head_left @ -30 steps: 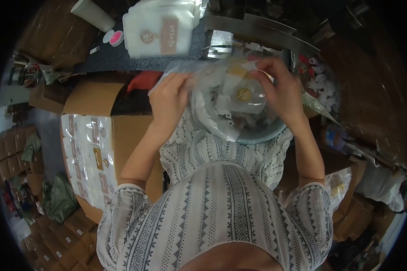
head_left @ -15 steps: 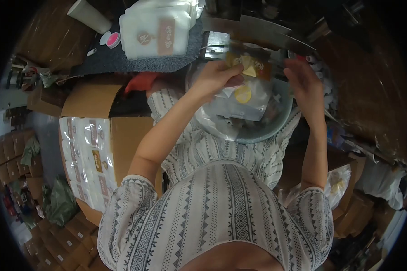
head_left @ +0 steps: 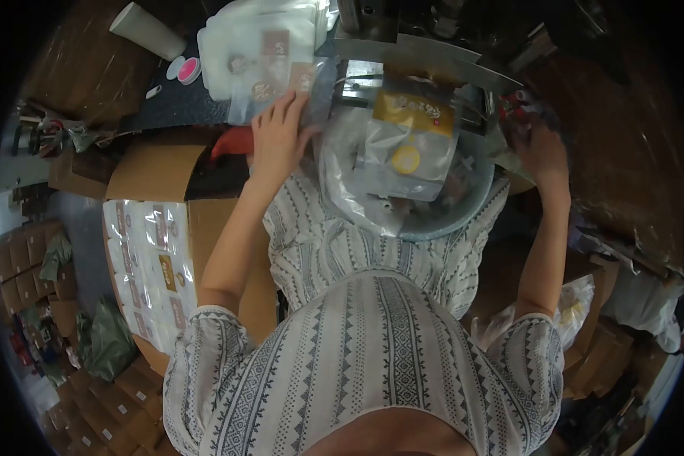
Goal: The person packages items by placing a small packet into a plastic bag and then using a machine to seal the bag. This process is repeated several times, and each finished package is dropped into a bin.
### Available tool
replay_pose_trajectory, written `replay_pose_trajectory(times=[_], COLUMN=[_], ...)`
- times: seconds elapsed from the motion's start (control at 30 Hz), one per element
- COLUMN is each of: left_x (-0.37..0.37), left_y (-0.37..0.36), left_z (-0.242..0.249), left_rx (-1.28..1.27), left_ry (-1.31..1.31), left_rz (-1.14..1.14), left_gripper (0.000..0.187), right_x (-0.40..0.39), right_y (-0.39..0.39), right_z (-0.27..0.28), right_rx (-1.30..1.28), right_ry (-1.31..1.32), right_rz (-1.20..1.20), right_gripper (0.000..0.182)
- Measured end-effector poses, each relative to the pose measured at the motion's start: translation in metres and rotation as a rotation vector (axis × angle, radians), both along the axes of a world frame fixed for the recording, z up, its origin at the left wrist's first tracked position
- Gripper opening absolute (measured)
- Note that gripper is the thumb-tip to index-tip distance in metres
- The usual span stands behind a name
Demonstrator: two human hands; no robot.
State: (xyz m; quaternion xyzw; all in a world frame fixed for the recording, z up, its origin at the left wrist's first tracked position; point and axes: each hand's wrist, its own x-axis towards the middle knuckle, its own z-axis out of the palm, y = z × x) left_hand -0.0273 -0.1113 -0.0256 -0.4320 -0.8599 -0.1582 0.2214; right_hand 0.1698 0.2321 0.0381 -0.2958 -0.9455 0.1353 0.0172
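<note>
My left hand (head_left: 276,144) lies with its fingers apart on a clear printed bag (head_left: 247,102) at the front of a stack of white printed bags (head_left: 232,45). A silver-and-gold pouch (head_left: 406,144) with a yellow round mark rests over the large basin (head_left: 460,224), touched by neither hand. Right of the basin, my right hand (head_left: 543,156) reaches among small red and white items (head_left: 515,100). Its fingers are dark and blurred, so whether it grips anything cannot be made out.
A metal machine part (head_left: 433,52) stands behind the basin. On the left, an open carton (head_left: 148,163) holds white packs (head_left: 148,262). A white cup (head_left: 148,30) and a pink round container (head_left: 189,71) sit at the upper left. Stacked cartons (head_left: 99,403) fill the lower left.
My left hand has left the pouch and moved left onto the clear bag. My right hand has moved right and slightly down. The pouch now shows uncovered over the basin.
</note>
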Motion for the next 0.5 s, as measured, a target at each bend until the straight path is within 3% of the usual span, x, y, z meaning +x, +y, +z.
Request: replay_pose_trajectory(times=[0.1,0.17,0.2,0.27,0.3,0.37,0.43,0.5], left_x=[-0.005,0.017,0.029,0.046,0.051,0.059,0.063,0.067], left_y=[-0.025,-0.016,-0.009,0.006,0.012,0.020,0.026,0.030], left_z=[-0.001,0.016,0.027,0.039,0.045,0.060,0.063,0.061], left_rx=[0.000,0.112,0.217,0.243,0.276,0.264,0.247,0.123], left_ry=[-0.220,-0.245,-0.272,-0.257,-0.237,-0.234,-0.232,-0.399], left_rz=[0.114,0.109,0.093,0.024,-0.045,-0.087,-0.126,-0.259], left_gripper=[0.020,0.014,0.009,0.010,0.011,0.012,0.012,0.010], right_x=[-0.005,-0.002,-0.006,-0.015,-0.021,-0.033,-0.038,-0.039], right_y=[-0.011,-0.030,-0.043,-0.072,-0.082,-0.094,-0.095,-0.096], right_z=[0.015,0.029,0.034,0.043,0.042,0.036,0.032,0.029], right_rx=[0.074,-0.255,-0.258,-0.458,-0.456,-0.291,-0.317,-0.346], right_ry=[-0.031,0.366,0.365,0.446,0.447,0.621,0.603,0.584], right_rz=[-0.131,-0.072,-0.072,0.310,0.307,0.635,0.709,0.785], right_gripper=[0.027,0.022,0.022,0.018,0.018,0.020,0.021,0.023])
